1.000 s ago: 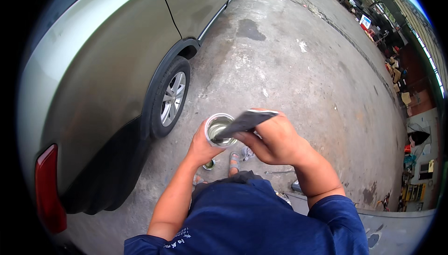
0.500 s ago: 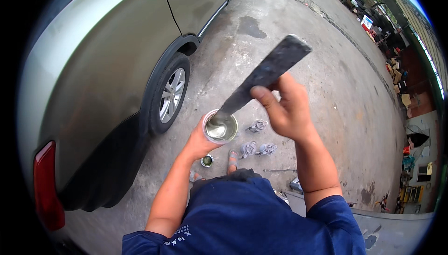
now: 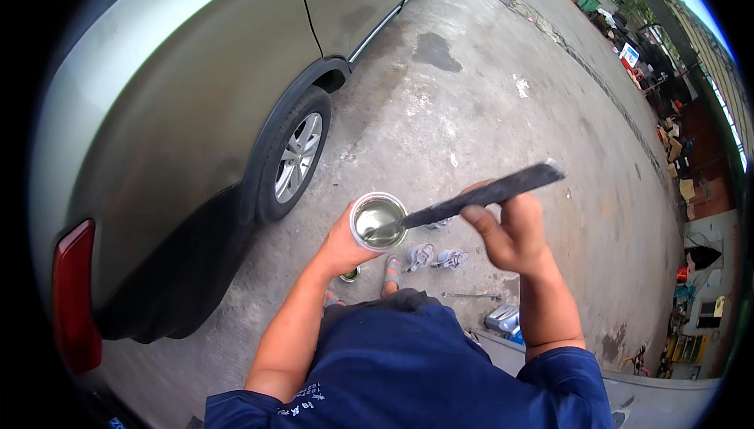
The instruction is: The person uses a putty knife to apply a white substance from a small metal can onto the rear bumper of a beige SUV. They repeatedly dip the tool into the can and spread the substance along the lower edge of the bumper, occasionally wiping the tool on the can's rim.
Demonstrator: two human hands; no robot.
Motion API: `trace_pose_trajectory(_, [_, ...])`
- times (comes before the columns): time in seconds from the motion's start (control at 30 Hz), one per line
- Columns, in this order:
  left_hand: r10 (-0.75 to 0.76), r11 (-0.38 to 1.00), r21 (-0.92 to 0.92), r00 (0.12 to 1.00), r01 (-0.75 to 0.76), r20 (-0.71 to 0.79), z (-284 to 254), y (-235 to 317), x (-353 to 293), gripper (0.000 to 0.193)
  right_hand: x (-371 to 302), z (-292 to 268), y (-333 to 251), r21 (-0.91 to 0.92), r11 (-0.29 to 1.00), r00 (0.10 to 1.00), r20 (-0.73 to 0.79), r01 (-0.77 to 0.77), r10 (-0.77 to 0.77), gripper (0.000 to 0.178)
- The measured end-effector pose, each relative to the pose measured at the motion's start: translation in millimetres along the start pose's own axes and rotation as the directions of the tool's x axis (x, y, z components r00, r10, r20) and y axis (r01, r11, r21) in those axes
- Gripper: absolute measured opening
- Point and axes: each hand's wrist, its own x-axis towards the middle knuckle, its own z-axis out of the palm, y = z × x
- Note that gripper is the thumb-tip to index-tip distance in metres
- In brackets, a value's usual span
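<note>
Head view: left hand (image 3: 339, 247) has its grip closed around an open metal can (image 3: 378, 220). At three o'clock of the can, the right hand (image 3: 510, 232) grips a dark flat stick (image 3: 479, 195), tip dipped inside. Beyond, concrete floor (image 3: 487, 99); at ten o'clock, a car (image 3: 196, 91).
</note>
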Motion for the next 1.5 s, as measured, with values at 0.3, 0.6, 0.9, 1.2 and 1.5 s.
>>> trace_pose_trajectory(0.3, [0.047, 0.998, -0.049, 0.999, -0.046, 0.016, 2, -10, -1, 0.08, 1, 0, -5, 0.03, 0.996, 0.988, 0.133, 0.078, -0.082, 0.017])
trace_pose_trajectory(0.6, [-0.078, 0.995, 0.066, 0.996, 0.074, 0.049, 6, 14, -3, 0.08, 9, 6, -10, 0.056, 0.986, 0.966, 0.2, 0.159, -0.167, 0.017])
trace_pose_trajectory(0.9, [-0.028, 0.995, -0.084, 0.98, 0.045, 0.197, 7, -1, -2, 0.084, 27, 7, -21, 0.034, 0.984, 0.949, 0.261, 0.173, -0.176, 0.012])
trace_pose_trajectory(1.2, [-0.047, 0.996, -0.056, 0.964, 0.064, 0.262, 0, 5, -4, 0.087, 30, 11, -29, 0.098, 0.973, 0.914, 0.333, 0.209, -0.23, 0.012])
trace_pose_trajectory(1.5, [-0.051, 0.99, -0.112, 0.964, 0.082, 0.261, -5, 8, -9, 0.088, 41, 18, -31, 0.153, 0.95, 0.871, 0.381, 0.271, -0.31, 0.013])
